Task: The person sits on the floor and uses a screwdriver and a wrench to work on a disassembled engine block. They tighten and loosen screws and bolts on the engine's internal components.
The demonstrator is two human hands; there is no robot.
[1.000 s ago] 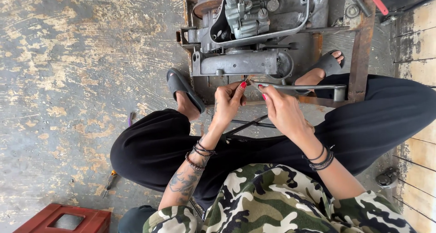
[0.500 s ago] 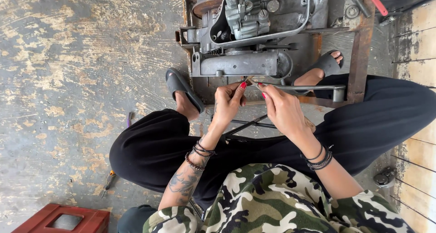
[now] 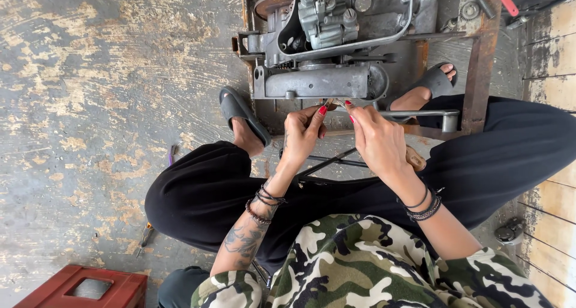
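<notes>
Worn grey concrete floor [image 3: 90,92] with patchy pale scuffs carried a rusty metal frame [image 3: 480,62] holding a grey engine [image 3: 324,50]. Pliers [image 3: 144,237] lay on it near a red plastic stool [image 3: 90,290], and a sandalled foot [image 3: 240,113] rested there.

Left hand [image 3: 303,134] and right hand [image 3: 378,141] pinch a small part [image 3: 336,103] beneath the grey engine [image 3: 336,41].

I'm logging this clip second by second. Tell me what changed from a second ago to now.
Almost nothing. The left hand and right hand stay together at a small part below the grey engine, fingertips pinched; what they pinch is too small to tell. Nothing was picked up or let go. The engine, rusty frame and red crate stayed put.
</notes>
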